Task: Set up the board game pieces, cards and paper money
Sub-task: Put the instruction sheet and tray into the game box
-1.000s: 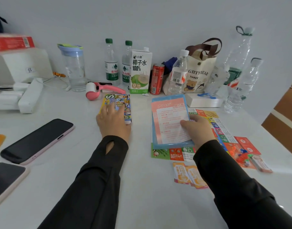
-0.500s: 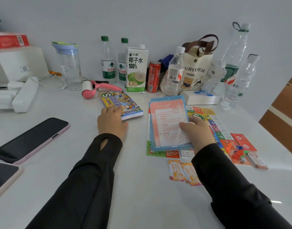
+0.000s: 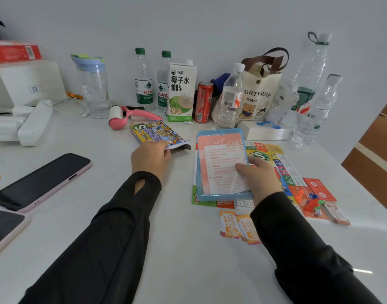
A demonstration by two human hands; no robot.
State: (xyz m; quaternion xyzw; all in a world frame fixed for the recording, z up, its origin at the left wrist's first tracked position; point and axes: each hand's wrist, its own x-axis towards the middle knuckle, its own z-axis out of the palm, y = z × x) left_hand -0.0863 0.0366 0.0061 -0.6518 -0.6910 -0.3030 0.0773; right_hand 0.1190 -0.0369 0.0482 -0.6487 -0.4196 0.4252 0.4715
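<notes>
**Box in one hand, tray in the other**

The left hand (image 3: pixel 150 160) grips the near end of the game box (image 3: pixel 159 133). Its fingers are curled round the edge, and the box tips up a little off the bench (image 3: pixel 188 260). The end by the hand looks open and dark inside. I think the hand holds it that way to check that nothing is left in it, or to move it out of the way.

The right hand (image 3: pixel 259 178) grips the right side of the blue tray (image 3: pixel 210 197). Its thumb presses down on the pink rule sheet (image 3: pixel 223 163) that lies in the tray, so the thin paper does not slide. The other fingers curl at the tray's rim, and I cannot tell how far under they go.

The tray lies on top of the game board (image 3: pixel 284 165), which is spread flat. Orange cards (image 3: pixel 238 227) lie just in front of the board. Red cards (image 3: pixel 319 189) and a small bag of pieces (image 3: pixel 313 202) sit on its right end. I cannot pick out the paper money; it may be in the tray under the sheet.

The tray covers part of the board, so it likely has to come off before the pieces go on.
</notes>
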